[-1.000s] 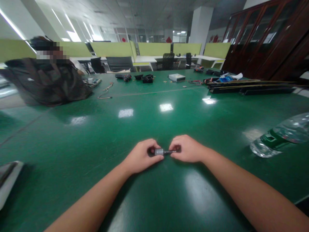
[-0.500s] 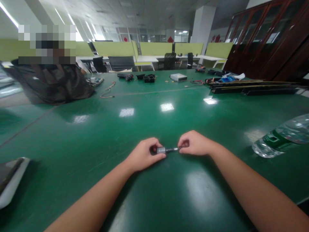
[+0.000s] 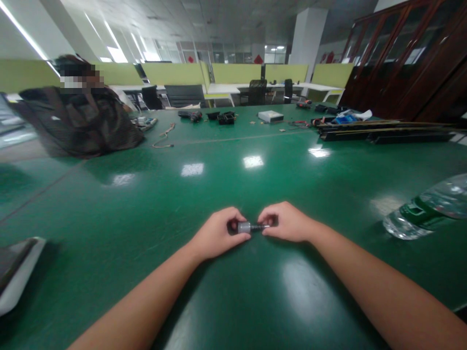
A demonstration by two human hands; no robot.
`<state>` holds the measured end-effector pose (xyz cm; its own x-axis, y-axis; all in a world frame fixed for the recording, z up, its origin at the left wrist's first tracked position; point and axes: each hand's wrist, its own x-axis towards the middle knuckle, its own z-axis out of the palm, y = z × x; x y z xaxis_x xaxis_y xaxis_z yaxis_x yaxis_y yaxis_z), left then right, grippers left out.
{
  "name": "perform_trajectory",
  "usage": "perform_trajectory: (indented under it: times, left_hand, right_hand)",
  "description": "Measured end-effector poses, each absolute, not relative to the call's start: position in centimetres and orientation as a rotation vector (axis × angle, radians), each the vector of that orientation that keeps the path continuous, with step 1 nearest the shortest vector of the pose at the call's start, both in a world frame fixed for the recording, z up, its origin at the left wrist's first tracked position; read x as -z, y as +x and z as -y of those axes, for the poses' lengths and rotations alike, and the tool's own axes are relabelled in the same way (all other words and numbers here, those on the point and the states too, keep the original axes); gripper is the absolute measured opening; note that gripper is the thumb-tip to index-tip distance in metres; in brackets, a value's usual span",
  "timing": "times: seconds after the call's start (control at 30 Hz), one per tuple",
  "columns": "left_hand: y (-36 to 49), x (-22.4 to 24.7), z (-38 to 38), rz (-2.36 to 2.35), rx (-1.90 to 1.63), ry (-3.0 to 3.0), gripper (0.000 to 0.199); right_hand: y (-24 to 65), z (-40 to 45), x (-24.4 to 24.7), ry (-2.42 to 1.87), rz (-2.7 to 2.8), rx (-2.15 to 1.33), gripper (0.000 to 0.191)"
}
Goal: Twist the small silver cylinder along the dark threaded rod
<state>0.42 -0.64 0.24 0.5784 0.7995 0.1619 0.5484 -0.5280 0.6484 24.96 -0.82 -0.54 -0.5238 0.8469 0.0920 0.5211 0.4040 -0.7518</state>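
Low over the green table, my left hand (image 3: 219, 232) is closed around a small grey cylinder with a thin dark shaft (image 3: 244, 227). The shaft points to the right. The fingers of my right hand (image 3: 286, 222) curl around the shaft's far part, thumb below and index finger above. What kind of tool or part this is, I cannot make out. My fingers hide both of its ends.
A clear water bottle (image 3: 425, 211) lies at the right. To the left are a white-edged device (image 3: 22, 272) and a dark bag (image 3: 87, 124) with a person behind it. A white box (image 3: 270, 116), a cable (image 3: 166, 136) and black strips (image 3: 386, 131) lie at the back.
My right hand has slid left along the shaft, closer to my left hand. My left hand and the grey cylinder have stayed almost in place.
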Motion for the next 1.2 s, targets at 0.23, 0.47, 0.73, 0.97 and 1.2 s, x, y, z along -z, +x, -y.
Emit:
perform_trajectory:
  times: [0.23, 0.47, 0.73, 0.97, 1.2]
  left_hand:
    - [0.3, -0.3, 0.6, -1.049, -0.602, 2.269, 0.024]
    - [0.3, -0.1, 0.5, -1.052, -0.577, 2.266, 0.024]
    - [0.4, -0.1, 0.6, -1.058, -0.585, 2.264, 0.021]
    - [0.4, -0.2, 0.6, -1.067, -0.588, 2.257, 0.022]
    - [0.4, -0.3, 0.6, -1.063, -0.577, 2.259, 0.024]
  right_hand:
    - [24.9, 0.8, 0.6, -1.109, 2.25, -0.827, 0.015]
    - [24.2, 1.3, 0.5, -1.052, 2.309, -0.74, 0.014]
    - [23.5, 1.5, 0.7, -0.993, 2.356, -0.629, 0.013]
    - [23.5, 1.4, 0.6, -1.014, 2.355, -0.615, 0.012]
    - [23.7, 1.4, 0.6, -0.99, 2.371, -0.589, 0.012]
